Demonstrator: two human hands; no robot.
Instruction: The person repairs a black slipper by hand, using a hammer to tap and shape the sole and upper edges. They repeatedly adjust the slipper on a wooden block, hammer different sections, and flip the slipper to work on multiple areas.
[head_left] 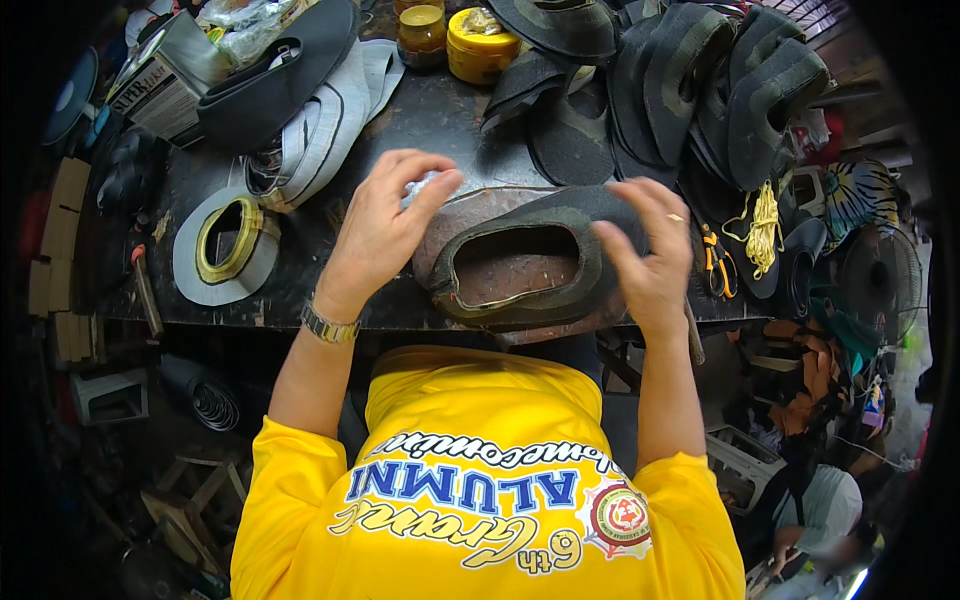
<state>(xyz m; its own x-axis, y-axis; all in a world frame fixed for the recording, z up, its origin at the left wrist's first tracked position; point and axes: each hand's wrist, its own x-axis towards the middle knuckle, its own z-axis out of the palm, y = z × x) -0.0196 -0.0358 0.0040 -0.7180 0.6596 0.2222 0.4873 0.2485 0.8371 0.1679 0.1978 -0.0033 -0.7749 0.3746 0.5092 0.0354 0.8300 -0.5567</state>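
A black shoe upper (606, 285) with a wide oval opening lies on a worn brown slab (450, 215) at the front of the table. Through the opening the slab's scuffed surface shows. My left hand (385, 215), with a metal watch on its wrist, is raised at the upper's left, fingers curved and thumb apart. Something small and whitish shows between its fingers and thumb, too unclear to name. At the upper's right end is my right hand (655, 250), thumb and fingers spread; whether it touches the material I cannot tell.
Stacked black uppers (680, 90) fill the back right. Orange-handled pliers (717, 262) and a yellow cord bundle (764, 230) lie right. Left are a tape roll (228, 245) and a hammer (146, 290). A yellow tub (482, 48) stands behind. Another person (825, 505) sits at lower right.
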